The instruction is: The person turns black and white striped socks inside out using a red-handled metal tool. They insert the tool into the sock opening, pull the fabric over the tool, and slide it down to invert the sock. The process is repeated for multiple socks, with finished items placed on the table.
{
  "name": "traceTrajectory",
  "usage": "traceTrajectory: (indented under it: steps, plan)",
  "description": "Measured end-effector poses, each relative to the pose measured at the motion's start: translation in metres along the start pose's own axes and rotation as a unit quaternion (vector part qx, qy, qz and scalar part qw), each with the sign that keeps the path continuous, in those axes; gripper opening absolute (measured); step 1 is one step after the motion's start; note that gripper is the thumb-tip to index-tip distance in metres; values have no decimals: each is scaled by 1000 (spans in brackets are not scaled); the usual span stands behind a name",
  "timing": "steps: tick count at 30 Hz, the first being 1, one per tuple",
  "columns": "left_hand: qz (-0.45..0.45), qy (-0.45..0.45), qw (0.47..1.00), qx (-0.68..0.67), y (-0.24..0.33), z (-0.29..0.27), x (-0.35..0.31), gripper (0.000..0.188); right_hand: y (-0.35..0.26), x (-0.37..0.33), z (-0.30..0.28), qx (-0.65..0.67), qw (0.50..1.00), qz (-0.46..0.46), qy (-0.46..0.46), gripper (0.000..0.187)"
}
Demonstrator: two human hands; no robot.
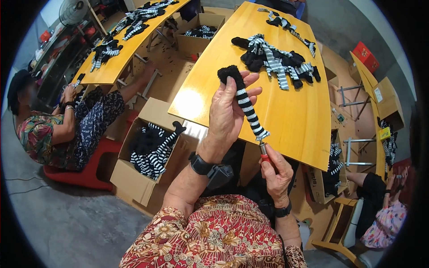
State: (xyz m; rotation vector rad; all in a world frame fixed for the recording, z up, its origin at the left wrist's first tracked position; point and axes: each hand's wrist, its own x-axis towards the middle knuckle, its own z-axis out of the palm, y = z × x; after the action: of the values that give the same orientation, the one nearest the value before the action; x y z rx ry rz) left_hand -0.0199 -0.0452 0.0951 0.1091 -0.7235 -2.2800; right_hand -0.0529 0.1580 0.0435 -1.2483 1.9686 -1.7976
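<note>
A narrow knitted tube point(246, 106), striped black and white with a fuzzy black end, is stretched out above the near part of the yellow table point(192, 96). My left hand point(227, 103) grips it by the fuzzy end, thumb pressed on top and the other fingers partly extended behind. At its white lower end, my right hand point(277, 174) holds a red-handled tool point(264, 154) with a metal shaft, whose tip meets the tube's opening. Whether the tip goes inside is too small to tell. Farther back on the table lies a pile of similar striped and black pieces point(277, 64).
At my left stands an open cardboard box point(123, 172) of striped pieces, with another box point(321, 187) at right under the table edge. A seated person point(67, 120) works at the left table point(100, 73); another person point(386, 219) sits at right beside a wooden chair point(333, 228).
</note>
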Motion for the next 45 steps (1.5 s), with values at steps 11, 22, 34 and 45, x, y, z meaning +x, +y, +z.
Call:
traceTrajectory:
  steps: [11,22,34,45]
  plan:
    - [-35,-44,997,-50,5,-6,-4,46,7,-1,-3,5,1000,4,-8,35]
    - [63,-24,992,107,-14,4,-11,35,13,-9,11,121,990,42,59,35]
    - [34,-71,991,110,23,-13,8,28,-3,9,-9,-72,995,-71,7,36]
    - [203,41,956,207,-14,-11,7,9,0,-7,21,-12,996,-14,82,33]
